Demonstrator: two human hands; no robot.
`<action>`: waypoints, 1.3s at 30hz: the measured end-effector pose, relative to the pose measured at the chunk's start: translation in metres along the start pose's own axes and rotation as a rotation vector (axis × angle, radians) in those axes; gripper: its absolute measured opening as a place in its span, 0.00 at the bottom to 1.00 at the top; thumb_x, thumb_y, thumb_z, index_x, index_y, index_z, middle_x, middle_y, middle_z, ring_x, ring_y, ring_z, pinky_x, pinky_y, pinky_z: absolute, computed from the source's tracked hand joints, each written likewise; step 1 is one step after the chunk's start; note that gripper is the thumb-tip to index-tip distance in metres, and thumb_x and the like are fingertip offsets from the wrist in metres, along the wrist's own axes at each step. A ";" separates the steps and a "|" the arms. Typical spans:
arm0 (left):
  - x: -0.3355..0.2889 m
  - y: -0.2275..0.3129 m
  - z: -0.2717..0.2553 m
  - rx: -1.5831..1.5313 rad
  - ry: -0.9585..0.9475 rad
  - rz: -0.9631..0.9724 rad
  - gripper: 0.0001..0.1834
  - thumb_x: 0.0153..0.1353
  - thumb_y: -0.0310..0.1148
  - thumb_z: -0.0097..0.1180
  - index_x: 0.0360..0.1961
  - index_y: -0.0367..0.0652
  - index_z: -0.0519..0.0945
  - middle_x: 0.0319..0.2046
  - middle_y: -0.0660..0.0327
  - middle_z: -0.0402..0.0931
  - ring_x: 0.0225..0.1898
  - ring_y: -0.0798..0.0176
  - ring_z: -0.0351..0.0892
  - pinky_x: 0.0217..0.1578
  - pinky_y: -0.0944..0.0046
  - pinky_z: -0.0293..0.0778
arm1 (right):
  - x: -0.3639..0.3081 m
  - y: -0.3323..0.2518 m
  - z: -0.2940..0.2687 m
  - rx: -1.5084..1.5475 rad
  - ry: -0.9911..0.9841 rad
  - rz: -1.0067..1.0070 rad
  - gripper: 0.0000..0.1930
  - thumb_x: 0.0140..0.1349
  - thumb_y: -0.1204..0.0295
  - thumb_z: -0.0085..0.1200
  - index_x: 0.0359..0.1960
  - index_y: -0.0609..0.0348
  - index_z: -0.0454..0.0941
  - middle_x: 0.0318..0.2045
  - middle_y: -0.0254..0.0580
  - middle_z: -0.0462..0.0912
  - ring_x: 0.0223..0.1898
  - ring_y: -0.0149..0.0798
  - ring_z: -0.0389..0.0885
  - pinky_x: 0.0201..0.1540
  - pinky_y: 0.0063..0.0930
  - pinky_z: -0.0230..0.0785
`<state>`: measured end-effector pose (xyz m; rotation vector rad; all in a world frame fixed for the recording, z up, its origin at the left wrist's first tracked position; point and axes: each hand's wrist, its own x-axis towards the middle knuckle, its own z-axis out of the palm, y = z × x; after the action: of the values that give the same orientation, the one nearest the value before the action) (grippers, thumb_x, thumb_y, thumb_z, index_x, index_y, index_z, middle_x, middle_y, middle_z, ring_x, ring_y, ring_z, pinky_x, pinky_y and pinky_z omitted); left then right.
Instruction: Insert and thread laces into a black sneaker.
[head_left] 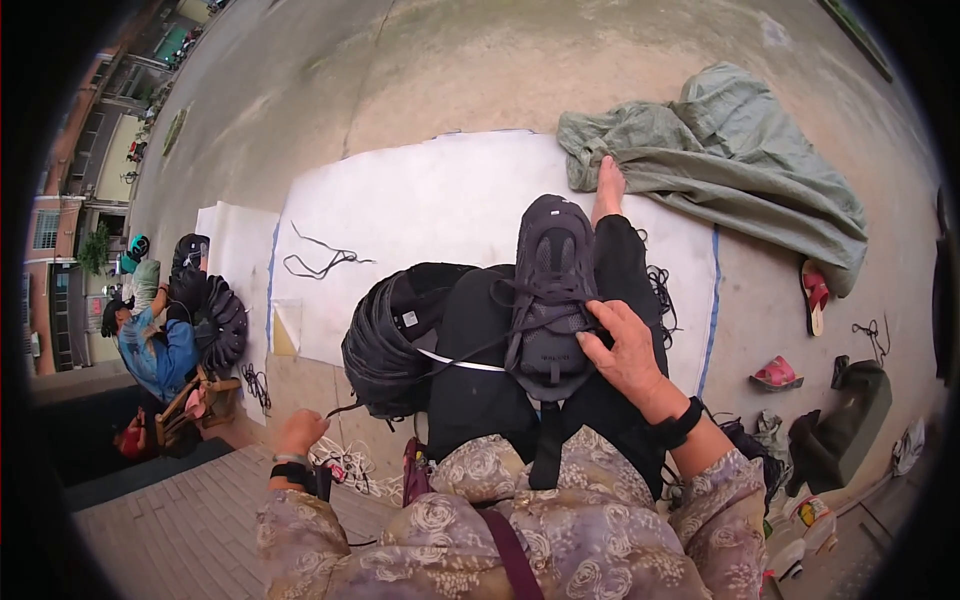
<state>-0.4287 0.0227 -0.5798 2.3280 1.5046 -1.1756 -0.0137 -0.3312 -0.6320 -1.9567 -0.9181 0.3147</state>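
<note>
A dark grey lace-up sneaker (548, 235) lies across my lap, toe pointing away from me and tongue toward me. My right hand (632, 358) grips its right side, thumb and forefinger at the eyelets by the crossed laces. Out to the left, my left hand (300, 432) is closed on the end of a black shoelace (345, 408), which stretches toward the shoe. Beside my left thigh sits a nested stack of black shoes (390, 330), with a white strap (460, 362) running from it to the sneaker.
A white sheet (430, 200) with blue edges spreads beneath my legs, a loose black lace (325, 262) on it. Grey-green cloth (720, 160) lies at the far right, near red slippers (776, 374). White cords (345, 465) lie near my left hand. Another person (165, 345) sits at left.
</note>
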 end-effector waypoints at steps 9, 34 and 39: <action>0.007 0.281 -0.093 -0.565 0.678 1.107 0.09 0.53 0.30 0.53 0.35 0.39 0.77 0.36 0.56 0.76 0.40 0.51 0.73 0.43 0.58 0.68 | 0.013 0.018 0.012 0.566 0.038 0.528 0.09 0.55 0.80 0.54 0.38 0.64 0.72 0.22 0.29 0.74 0.24 0.20 0.69 0.28 0.14 0.63; -0.013 0.304 -0.119 -1.180 -0.482 0.901 0.08 0.52 0.32 0.60 0.25 0.38 0.78 0.25 0.68 0.75 0.24 0.77 0.68 0.28 0.76 0.65 | 0.024 -0.007 -0.018 0.756 -0.155 0.805 0.14 0.59 0.59 0.53 0.26 0.57 0.75 0.23 0.28 0.73 0.24 0.24 0.69 0.28 0.19 0.61; -0.016 0.310 -0.126 -0.833 -0.313 0.995 0.13 0.51 0.35 0.62 0.19 0.38 0.75 0.15 0.70 0.68 0.19 0.77 0.64 0.23 0.73 0.63 | 0.002 0.006 -0.034 0.310 -0.407 0.487 0.15 0.58 0.62 0.54 0.27 0.66 0.76 0.14 0.35 0.70 0.19 0.25 0.66 0.23 0.21 0.60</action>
<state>-0.1100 -0.0808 -0.5717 1.7476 0.4089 -0.4529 0.0094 -0.3530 -0.6185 -1.8306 -0.5769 1.1012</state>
